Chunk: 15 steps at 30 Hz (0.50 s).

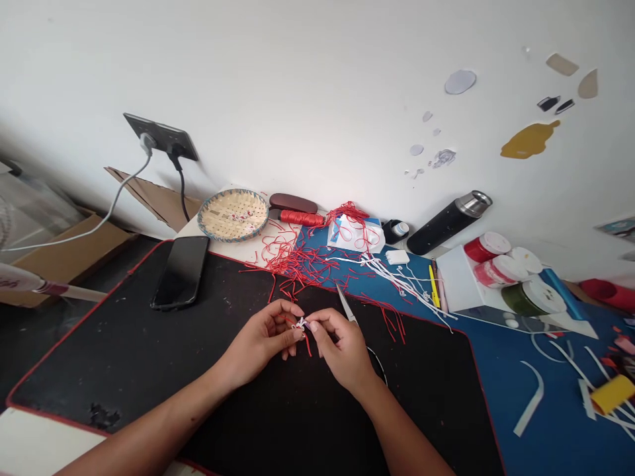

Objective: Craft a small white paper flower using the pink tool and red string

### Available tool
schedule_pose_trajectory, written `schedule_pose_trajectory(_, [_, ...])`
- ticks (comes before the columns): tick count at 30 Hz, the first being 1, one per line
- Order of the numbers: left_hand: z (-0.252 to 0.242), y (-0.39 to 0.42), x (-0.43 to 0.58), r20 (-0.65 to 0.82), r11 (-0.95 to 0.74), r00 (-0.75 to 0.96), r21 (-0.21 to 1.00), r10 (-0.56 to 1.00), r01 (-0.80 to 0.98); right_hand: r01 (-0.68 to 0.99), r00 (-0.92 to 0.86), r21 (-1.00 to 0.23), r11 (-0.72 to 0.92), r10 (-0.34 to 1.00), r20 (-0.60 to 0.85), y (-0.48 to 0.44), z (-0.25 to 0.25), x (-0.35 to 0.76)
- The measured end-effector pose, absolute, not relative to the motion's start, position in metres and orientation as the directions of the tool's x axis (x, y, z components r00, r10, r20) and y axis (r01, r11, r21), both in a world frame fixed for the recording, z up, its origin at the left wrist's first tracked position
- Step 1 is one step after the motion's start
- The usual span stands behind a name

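Observation:
Over the black mat, my left hand [265,336] pinches a small knotted piece of white and red cord [300,325] between thumb and fingers. From the other side, my right hand [343,350] is closed on the same piece, with thumb and index fingertip together at its edge. A bit of purple shows at the right fingertips, too small to name. One red cord end hangs below the knot, between the two hands. Just behind my right hand lies a pair of scissors [346,305], blades pointing away and handles mostly hidden by the hand.
Many red cord scraps [302,261] lie behind the hands, beside a red thread spool [301,218] and white cords [391,274]. A woven basket [213,218] and a phone [181,272] are at left. At right are a black flask [436,228] and lidded jars [528,295].

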<state>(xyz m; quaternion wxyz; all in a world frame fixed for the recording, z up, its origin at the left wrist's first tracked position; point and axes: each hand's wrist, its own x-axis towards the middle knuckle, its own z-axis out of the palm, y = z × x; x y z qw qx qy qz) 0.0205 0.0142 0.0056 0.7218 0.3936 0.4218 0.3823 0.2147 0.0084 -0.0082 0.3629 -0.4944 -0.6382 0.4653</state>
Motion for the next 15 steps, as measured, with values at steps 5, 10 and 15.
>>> schedule_pose_trajectory(5, [0.0057, 0.0114, 0.0217, -0.265, 0.320, 0.300, 0.936, 0.916, -0.149, 0.290, -0.267, -0.955, 0.053, 0.963, -0.027, 0.0080, -0.0081, 0.2148])
schedule_pose_trajectory(10, [0.0047, 0.0091, 0.0225, -0.252, 0.299, 0.317, 0.948, 0.914, -0.110, 0.309, -0.260, -0.948, 0.075, 0.966, -0.008, 0.0063, -0.0052, 0.2120])
schedule_pose_trajectory(15, [0.0069, 0.0101, 0.0229, -0.234, 0.294, 0.352, 0.947, 0.906, -0.128, 0.225, -0.286, -0.974, 0.023, 0.957, -0.043, 0.0067, -0.0064, 0.2118])
